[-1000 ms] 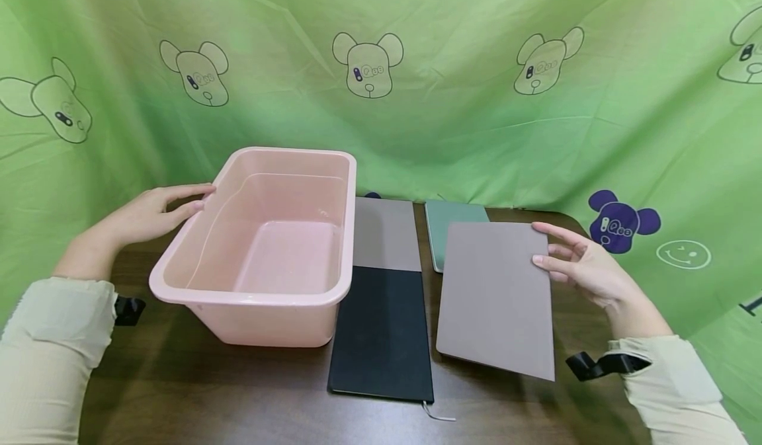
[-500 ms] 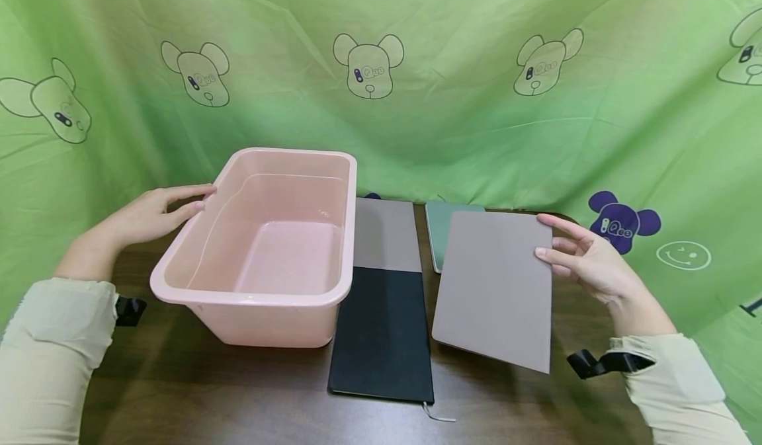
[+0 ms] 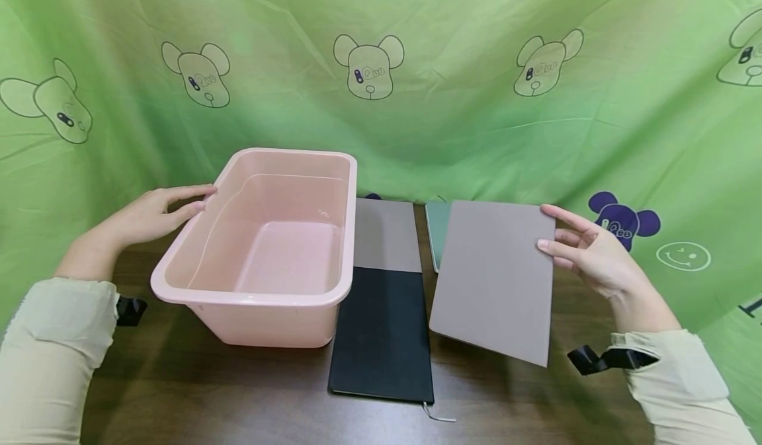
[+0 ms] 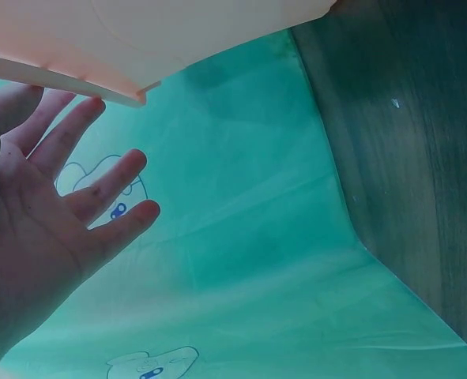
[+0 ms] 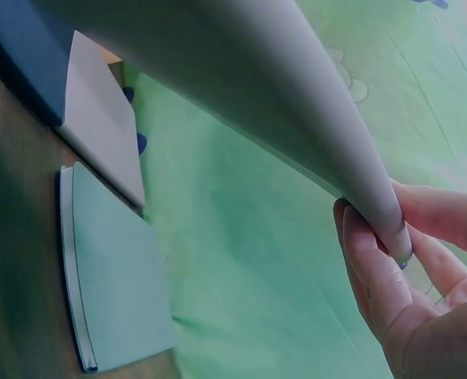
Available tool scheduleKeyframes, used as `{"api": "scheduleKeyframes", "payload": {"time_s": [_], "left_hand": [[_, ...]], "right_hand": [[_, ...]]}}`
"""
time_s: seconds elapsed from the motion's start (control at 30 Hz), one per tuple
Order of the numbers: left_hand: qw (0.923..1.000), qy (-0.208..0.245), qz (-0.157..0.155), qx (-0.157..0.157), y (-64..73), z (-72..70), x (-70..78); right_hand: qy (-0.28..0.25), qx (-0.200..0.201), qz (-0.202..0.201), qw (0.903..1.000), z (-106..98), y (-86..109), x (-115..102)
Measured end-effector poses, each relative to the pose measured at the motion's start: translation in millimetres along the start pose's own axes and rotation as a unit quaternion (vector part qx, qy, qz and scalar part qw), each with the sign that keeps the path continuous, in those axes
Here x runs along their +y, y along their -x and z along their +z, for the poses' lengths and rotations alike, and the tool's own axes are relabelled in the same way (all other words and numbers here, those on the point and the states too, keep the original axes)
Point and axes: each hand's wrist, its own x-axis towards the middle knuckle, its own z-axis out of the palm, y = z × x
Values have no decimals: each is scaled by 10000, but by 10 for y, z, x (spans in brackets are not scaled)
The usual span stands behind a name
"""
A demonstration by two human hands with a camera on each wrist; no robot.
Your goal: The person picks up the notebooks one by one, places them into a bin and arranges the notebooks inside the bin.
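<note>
My right hand pinches the right edge of a thin grey notebook between thumb and fingers. The notebook hangs tilted above the table and covers part of a green notebook lying behind it; in the right wrist view that green notebook shows almost whole. My left hand rests on the left rim of a pink plastic bin, fingers straight. In the left wrist view the fingertips touch the underside of the rim, the other fingers spread apart.
Right of the bin, a black notebook with a pale ribbon lies on the brown table. Another grey notebook lies partly under or behind it. A green patterned curtain encloses the table at the back and sides.
My right hand has raised the grey notebook and moved it slightly away from me, covering more of the green notebook. The left hand and bin stay put.
</note>
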Motion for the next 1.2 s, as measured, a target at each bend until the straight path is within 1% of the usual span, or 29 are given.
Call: {"api": "scheduleKeyframes", "payload": {"time_s": [0.27,0.47,0.77,0.93,1.2], "left_hand": [[10000,-11,37,-52,-3,-3,6],[10000,-10,-37,-19,-1,-10,19],[10000,-7,-54,-29,-4,-26,38],[10000,1,-24,-26,-8,-26,19],[10000,-45,-17,-45,-7,-18,-3]], "right_hand": [[-86,20,-17,10000,3,-33,-61],[-61,-10,-74,10000,6,-51,-117],[-373,97,23,9993,23,-78,-201],[-437,125,-29,9990,51,-78,-217],[-569,55,-185,9982,97,-76,-225]]}}
